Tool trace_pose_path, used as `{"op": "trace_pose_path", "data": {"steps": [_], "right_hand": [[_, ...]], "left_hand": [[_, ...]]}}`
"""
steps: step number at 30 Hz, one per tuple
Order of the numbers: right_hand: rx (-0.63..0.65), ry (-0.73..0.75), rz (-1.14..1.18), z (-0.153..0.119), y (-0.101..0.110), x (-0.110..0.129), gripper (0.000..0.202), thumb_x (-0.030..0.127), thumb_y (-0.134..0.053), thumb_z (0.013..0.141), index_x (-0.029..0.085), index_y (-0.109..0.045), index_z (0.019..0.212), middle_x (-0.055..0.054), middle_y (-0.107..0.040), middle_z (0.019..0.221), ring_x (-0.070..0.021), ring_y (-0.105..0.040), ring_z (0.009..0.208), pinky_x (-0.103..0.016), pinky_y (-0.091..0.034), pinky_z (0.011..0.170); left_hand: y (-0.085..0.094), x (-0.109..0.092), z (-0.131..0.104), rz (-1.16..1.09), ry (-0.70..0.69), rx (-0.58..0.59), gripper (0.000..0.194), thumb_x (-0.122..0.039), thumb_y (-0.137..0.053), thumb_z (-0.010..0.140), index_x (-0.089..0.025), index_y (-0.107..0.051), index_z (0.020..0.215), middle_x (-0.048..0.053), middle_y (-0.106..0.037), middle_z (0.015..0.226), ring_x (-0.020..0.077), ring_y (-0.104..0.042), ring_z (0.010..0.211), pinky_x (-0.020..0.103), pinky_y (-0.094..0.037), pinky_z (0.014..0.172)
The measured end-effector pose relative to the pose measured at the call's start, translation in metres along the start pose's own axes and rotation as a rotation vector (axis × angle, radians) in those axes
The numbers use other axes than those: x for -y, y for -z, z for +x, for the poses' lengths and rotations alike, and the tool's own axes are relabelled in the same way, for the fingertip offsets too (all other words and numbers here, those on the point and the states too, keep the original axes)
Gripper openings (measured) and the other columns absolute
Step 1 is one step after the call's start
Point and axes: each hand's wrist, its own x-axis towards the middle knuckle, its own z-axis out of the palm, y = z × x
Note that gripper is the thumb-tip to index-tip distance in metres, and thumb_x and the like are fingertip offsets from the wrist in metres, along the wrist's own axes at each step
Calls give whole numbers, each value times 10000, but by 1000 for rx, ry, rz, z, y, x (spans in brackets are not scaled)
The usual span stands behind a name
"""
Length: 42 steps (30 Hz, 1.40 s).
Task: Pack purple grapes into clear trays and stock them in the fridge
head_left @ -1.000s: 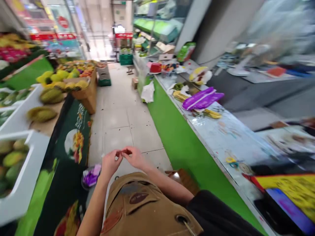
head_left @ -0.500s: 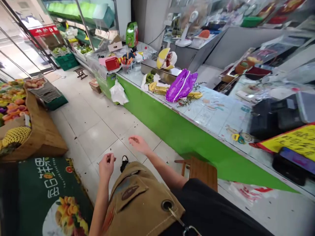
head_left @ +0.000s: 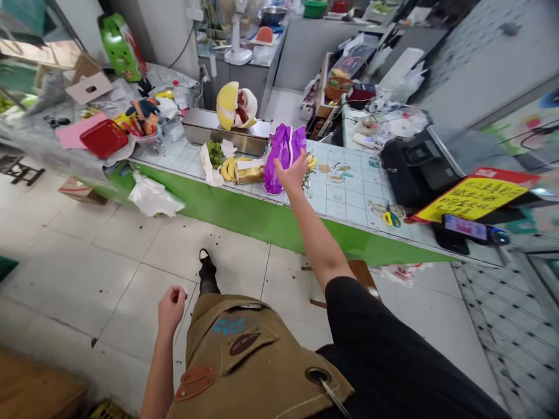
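Note:
My right hand reaches over the counter with thumb and fingers spread, in front of a purple bag; whether it touches the bag is unclear. Low on the left, my left hand hangs above the floor with its fingers curled, and what they hold, if anything, is hidden. Left of the bag lie bananas, a gold packet and green grapes with white paper. An opened yellow pomelo rests on a metal box behind them.
The tiled counter also bears a red tray, yellow scissors, a yellow sign and a phone. A wooden stool stands against the counter's front. A cardboard box is on the floor at left.
The view has turned right and nearer the counter. My right hand has risen from above the floor to the purple bag, its fingers spread. My left hand stays low.

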Motion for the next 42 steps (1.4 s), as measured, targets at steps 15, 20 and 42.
{"op": "trace_pose_path", "data": {"steps": [15, 20, 42], "right_hand": [[-319, -512, 198, 70, 8, -87, 441, 405, -653, 1021, 120, -670, 1357, -202, -751, 1290, -321, -727, 1201, -557, -588, 1114], [-775, -527, 361, -2, 105, -151, 538, 628, -744, 893, 188, -692, 1199, -141, -760, 1178, -294, -752, 1107, -536, -613, 1075], [363, -779, 86, 33, -15, -221, 942, 280, -764, 816, 116, -372, 1656, -295, -672, 1434, -486, -675, 1336, -654, -554, 1126]], "left_hand": [[-48, -271, 312, -24, -394, 446, 368, -607, -622, 844, -240, -638, 868, 83, -790, 841, 237, -773, 832, 330, -613, 793], [-119, -392, 340, 75, -661, 567, 301, -533, -603, 882, -235, -650, 881, 54, -762, 833, 212, -716, 788, 314, -578, 789], [-604, -669, 356, 406, -688, 603, 904, -132, -914, 732, -128, -550, 1559, 285, -601, 1538, 395, -553, 1428, 524, -394, 1214]]}}
